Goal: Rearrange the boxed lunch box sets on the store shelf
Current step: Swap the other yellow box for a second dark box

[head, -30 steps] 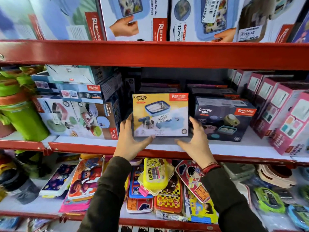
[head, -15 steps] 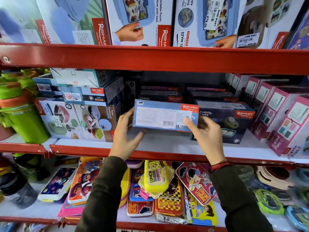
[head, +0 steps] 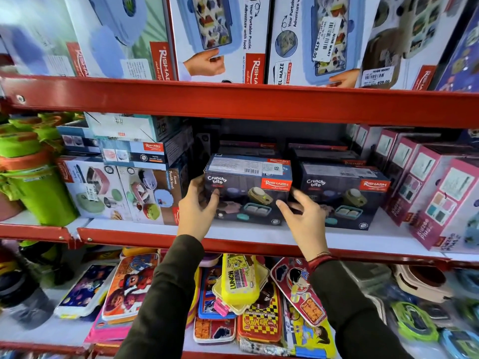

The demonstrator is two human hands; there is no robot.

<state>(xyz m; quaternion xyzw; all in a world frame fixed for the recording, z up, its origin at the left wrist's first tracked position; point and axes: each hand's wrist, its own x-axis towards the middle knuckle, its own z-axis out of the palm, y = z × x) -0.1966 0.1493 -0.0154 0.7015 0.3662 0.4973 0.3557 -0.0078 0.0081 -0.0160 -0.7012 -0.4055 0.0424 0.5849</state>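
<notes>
The dark Crunchy Bite box (head: 247,189) stands on the middle shelf (head: 259,233). The left hand (head: 198,203) clasps its 9 o'clock end; the right hand (head: 304,218), fingers spread and empty, hovers at 4 o'clock, beside a matching box (head: 344,195).

Shelf rail (head: 233,104): painted red metal, smooth, semi-gloss. Dark Crunchy bite box (head: 248,189): printed cardboard w/ slight sheen; paper barcode label on top. Pink boxes (head: 425,193): glossy card. Green flask (head: 39,193): smooth plastic. Yellow lunch case (head: 239,278): shiny plastic. Sleeves (head: 166,307): dark matt cloth. Wrist thread (head: 320,260): red, fibrous.
</notes>
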